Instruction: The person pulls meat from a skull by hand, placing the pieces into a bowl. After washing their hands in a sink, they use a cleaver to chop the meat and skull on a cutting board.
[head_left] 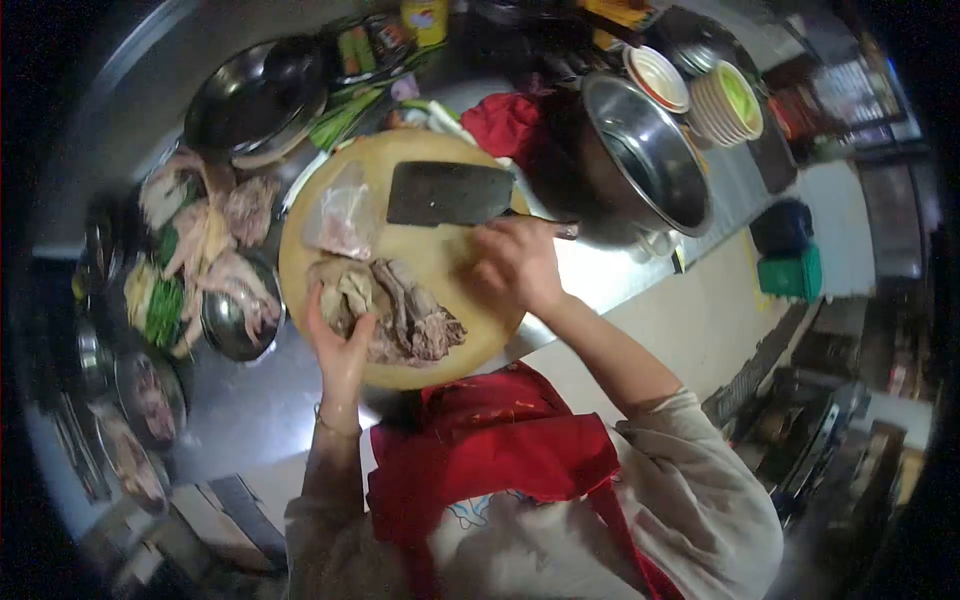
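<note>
Folded, cut meat (425,325) lies on our round cutting board (445,262), probably light, soft and slippery, best held by its thick folds. Our left hand (340,345), half open, touches it; our right hand (520,265), blurred beside the cleaver (450,193), we cannot read.

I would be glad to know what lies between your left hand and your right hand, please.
In the head view, greyish meat pieces lie beside the left hand, then a bare stretch of round cutting board toward the right hand.

Glare is whitening the steel counter (240,410) at lower left; dark, bending edges are surrounding a softly blurred scene.
</note>
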